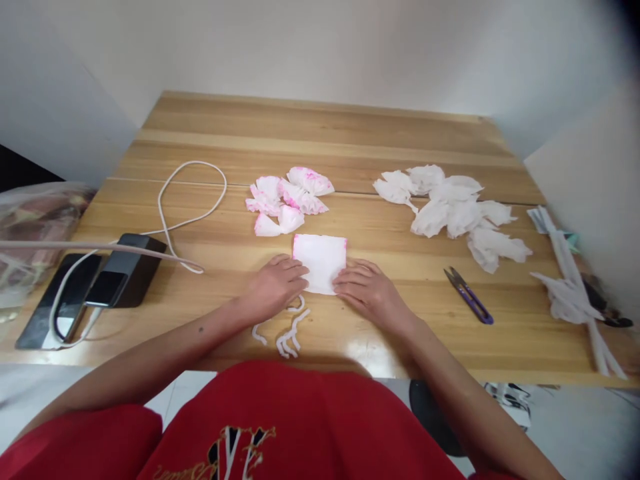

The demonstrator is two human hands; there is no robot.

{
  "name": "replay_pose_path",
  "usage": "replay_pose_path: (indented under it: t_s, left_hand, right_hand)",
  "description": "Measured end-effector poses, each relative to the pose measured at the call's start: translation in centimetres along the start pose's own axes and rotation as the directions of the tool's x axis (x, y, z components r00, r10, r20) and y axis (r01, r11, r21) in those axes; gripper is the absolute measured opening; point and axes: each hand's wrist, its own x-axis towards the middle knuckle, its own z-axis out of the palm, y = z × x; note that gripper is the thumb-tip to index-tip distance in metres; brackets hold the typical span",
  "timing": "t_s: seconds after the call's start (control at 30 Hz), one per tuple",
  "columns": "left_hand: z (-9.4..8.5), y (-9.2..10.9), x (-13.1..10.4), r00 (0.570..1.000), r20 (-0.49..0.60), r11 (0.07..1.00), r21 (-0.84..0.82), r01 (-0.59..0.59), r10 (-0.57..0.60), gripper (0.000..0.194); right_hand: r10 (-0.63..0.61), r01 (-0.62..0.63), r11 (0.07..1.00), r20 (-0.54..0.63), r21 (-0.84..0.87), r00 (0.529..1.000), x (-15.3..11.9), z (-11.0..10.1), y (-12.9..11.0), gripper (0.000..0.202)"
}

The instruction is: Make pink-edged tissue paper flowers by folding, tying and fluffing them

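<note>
A white paper square (pixel 321 262) with pink edges lies flat on the wooden table (pixel 320 127) in front of me. At its lower left edge rests my left hand (pixel 277 285), fingers close together, thumb side near the table. My right hand (pixel 369 292) touches the lower right edge in the same way. Whether the fingertips pinch the paper is too small to tell. Just below the left hand lie several short white fuzzy strips (pixel 293 337). Beyond the square sits a cluster of gathered white papers with pink edges (pixel 295 199).
Plain white gathered papers (pixel 453 207) spread at the back right. Purple-handled snips (pixel 469 297) lie right of my right hand. On the left are a phone (pixel 57 300), a dark device (pixel 133 270) and a looped white cable (pixel 160 200). White strips (pixel 570 280) hang at the right edge.
</note>
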Motion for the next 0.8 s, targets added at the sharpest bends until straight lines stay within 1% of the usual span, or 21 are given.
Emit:
replay_pose_path:
  t_s: [0.13, 0.33, 0.5, 0.6, 0.8]
  left_hand:
    - [0.7, 0.1, -1.1, 0.999, -0.035, 0.997, -0.064, 0.031, -0.034, 0.014]
    - [0.8, 0.2, -1.3, 0.993, -0.104, 0.998, -0.040, 0.050, -0.054, 0.012]
    - [0.9, 0.0, -1.6, 0.992, -0.119, 0.998, -0.040, 0.037, -0.042, 0.010]
    - [0.9, 0.0, -1.7, 0.992, -0.118, 0.999, -0.030, 0.030, -0.033, 0.012]
    - [0.7, 0.0, -1.8, 0.993, -0.115, 1.000, 0.011, -0.009, 0.010, 0.014]
  right_hand:
    - [0.020, -0.020, 0.999, -0.018, -0.036, 1.000, -0.6, 0.4, -0.7, 0.011]
    - [0.056, -0.061, 0.997, -0.088, -0.053, 0.995, -0.6, 1.0, -1.5, 0.009]
    - [0.112, -0.119, 0.990, -0.088, -0.071, 0.990, -0.9, 1.4, -2.0, 0.007]
    - [0.107, -0.115, 0.991, -0.105, -0.073, 0.989, -1.0, 1.5, -2.2, 0.005]
    - [0.084, -0.097, 0.992, -0.149, -0.081, 0.985, -1.3, 1.9, -2.0, 0.006]
